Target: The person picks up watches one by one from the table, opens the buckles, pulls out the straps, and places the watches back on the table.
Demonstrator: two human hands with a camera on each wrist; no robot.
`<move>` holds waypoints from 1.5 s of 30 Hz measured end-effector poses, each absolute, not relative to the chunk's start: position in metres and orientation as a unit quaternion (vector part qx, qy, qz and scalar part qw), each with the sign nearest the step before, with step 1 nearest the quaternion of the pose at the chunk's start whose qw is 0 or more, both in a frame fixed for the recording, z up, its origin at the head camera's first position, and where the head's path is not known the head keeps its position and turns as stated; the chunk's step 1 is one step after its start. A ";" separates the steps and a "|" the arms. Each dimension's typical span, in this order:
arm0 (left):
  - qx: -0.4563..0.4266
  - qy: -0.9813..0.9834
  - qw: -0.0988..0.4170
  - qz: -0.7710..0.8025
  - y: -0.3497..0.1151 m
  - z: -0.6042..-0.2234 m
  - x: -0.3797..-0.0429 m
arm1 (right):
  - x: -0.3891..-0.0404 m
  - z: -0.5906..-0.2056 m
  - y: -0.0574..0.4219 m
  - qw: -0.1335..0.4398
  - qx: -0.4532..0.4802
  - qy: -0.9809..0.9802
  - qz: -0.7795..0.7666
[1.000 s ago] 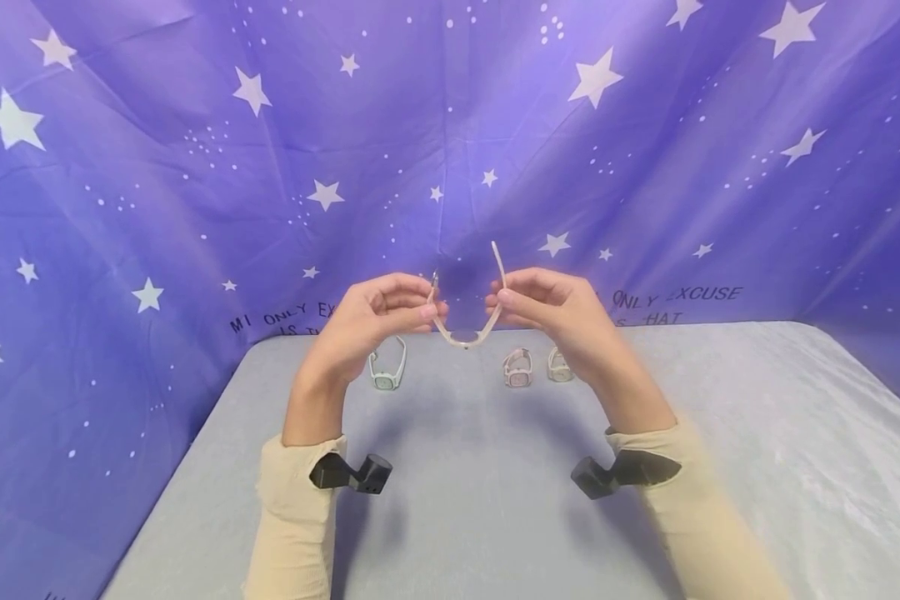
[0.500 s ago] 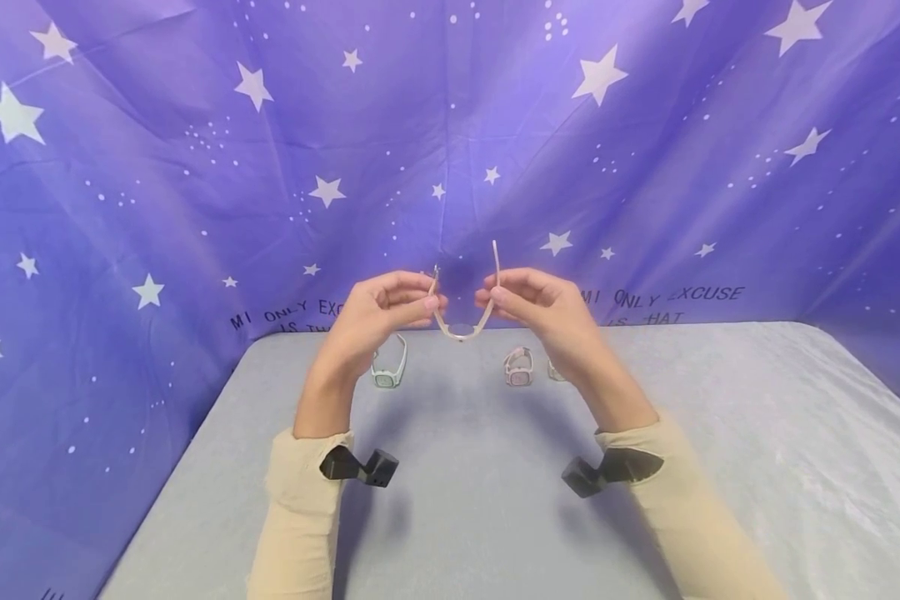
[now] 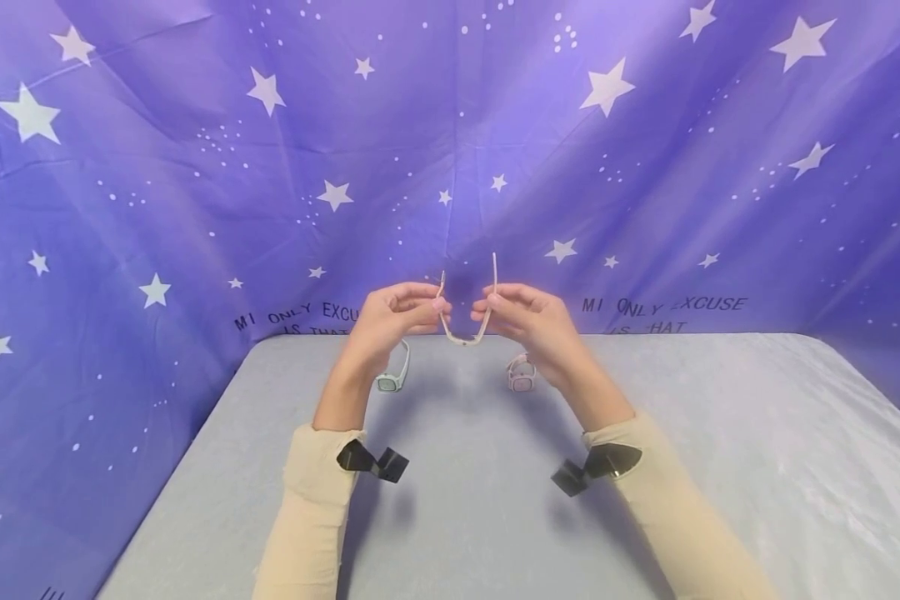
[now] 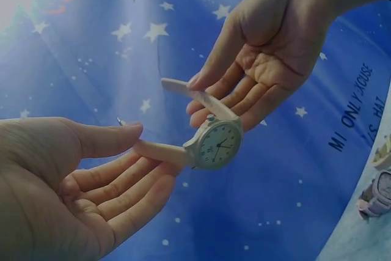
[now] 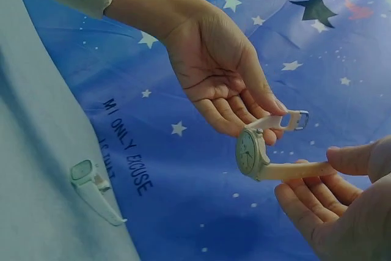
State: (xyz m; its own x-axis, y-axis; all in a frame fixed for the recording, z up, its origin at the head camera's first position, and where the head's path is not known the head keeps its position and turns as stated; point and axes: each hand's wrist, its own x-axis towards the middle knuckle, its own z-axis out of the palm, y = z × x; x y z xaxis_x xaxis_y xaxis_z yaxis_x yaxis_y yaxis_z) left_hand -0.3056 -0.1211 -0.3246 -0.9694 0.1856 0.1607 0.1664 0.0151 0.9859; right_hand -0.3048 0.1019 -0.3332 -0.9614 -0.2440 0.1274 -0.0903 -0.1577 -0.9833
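Note:
A wristwatch (image 4: 221, 145) with a round pale dial and a light pinkish strap is held up above the table, bent into a U with its strap ends upward. My left hand (image 3: 397, 321) pinches the buckle-side strap between thumb and fingers. On the other side, my right hand (image 3: 536, 321) pinches the longer strap piece, whose tip sticks up past the thumb. The dial faces away from the head camera but shows in both wrist views. The metal buckle (image 5: 301, 120) extends beyond the left thumb.
On the grey cloth-covered table (image 3: 465, 500) lie a mint-green watch (image 3: 390, 382), behind the left wrist, and a pink watch (image 3: 522, 382) near the right wrist. A yellowish watch (image 4: 383, 156) shows at the left wrist view's edge. A purple star-printed curtain (image 3: 450, 125) hangs behind.
Both hands have drawn closer together, bending the watch into a narrower U. The right arm has shifted left, and the yellowish watch is now hidden behind it in the head view.

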 end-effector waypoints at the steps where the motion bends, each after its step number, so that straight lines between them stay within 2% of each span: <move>1: 0.118 0.710 0.008 0.694 -0.121 -0.326 -0.307 | -0.307 -0.334 0.101 0.057 -0.122 0.645 -0.752; 10: 0.076 0.675 0.022 0.734 -0.114 -0.342 -0.319 | -0.320 -0.335 0.096 0.110 -0.063 0.624 -0.771; 21: 0.018 0.704 0.036 0.709 -0.112 -0.351 -0.326 | -0.334 -0.341 0.088 0.145 -0.013 0.617 -0.773; 33: -0.010 0.708 0.155 0.689 -0.128 -0.366 -0.346 | -0.350 -0.353 0.079 0.193 0.014 0.630 -0.752; 45: -0.056 0.734 0.191 0.649 -0.131 -0.381 -0.356 | -0.358 -0.379 0.069 0.203 0.054 0.640 -0.739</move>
